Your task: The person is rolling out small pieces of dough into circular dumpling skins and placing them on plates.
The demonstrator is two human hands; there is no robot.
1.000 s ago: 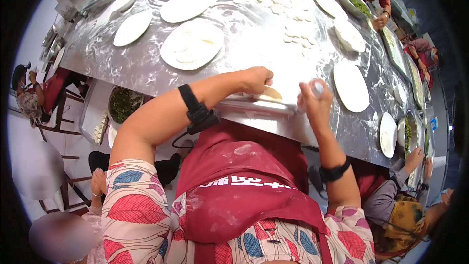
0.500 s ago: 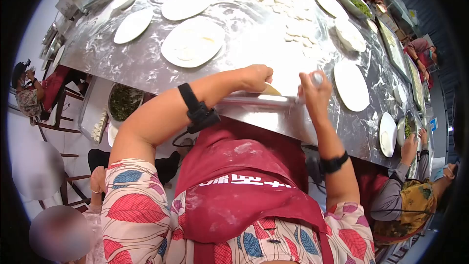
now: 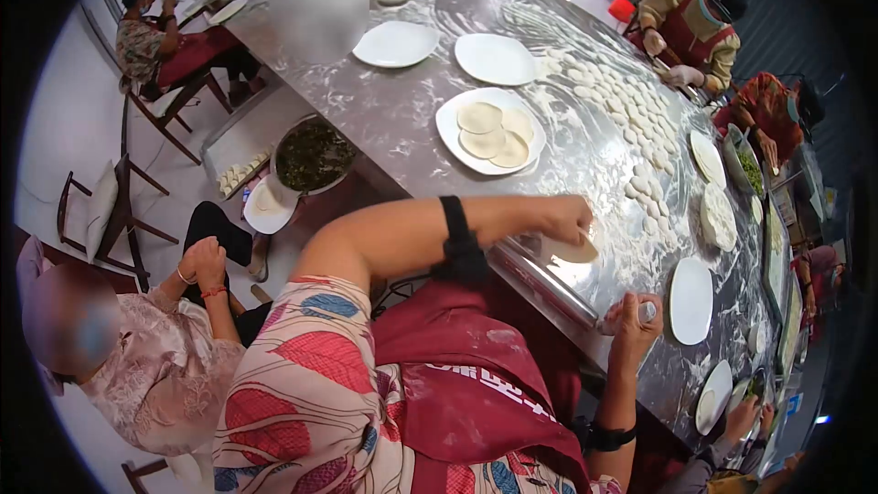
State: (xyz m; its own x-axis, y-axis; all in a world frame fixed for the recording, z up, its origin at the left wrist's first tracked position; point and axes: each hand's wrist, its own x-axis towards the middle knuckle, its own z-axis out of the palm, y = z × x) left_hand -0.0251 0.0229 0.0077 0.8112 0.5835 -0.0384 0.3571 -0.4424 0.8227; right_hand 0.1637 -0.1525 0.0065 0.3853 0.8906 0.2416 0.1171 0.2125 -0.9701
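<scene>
My left hand (image 3: 569, 218) pinches the edge of a thin round dough wrapper (image 3: 572, 249) near the table's front edge. Closed around the end of a shiny metal rolling pin (image 3: 551, 285) is my right hand (image 3: 637, 320). The pin lies along the table edge, below the wrapper, and its rounded end shows at my right fingers. Beyond my left hand, a white plate (image 3: 448, 133) bears several flat round wrappers (image 3: 481, 144). Many small dough pieces (image 3: 617, 96) are spread on the floured metal table (image 3: 393, 142).
White plates (image 3: 397, 44) (image 3: 496, 59) stand farther back, another plate (image 3: 691, 302) at the right. A bowl of dark filling (image 3: 314, 155) is at the lower left, near a seated person (image 3: 137, 357). Co-workers (image 3: 690, 32) sit along the far right side.
The view has swung left, bringing the seated person and filling bowl further in. The wrapper in my left hand now shows more of its face. My right hand still grips the pin.
</scene>
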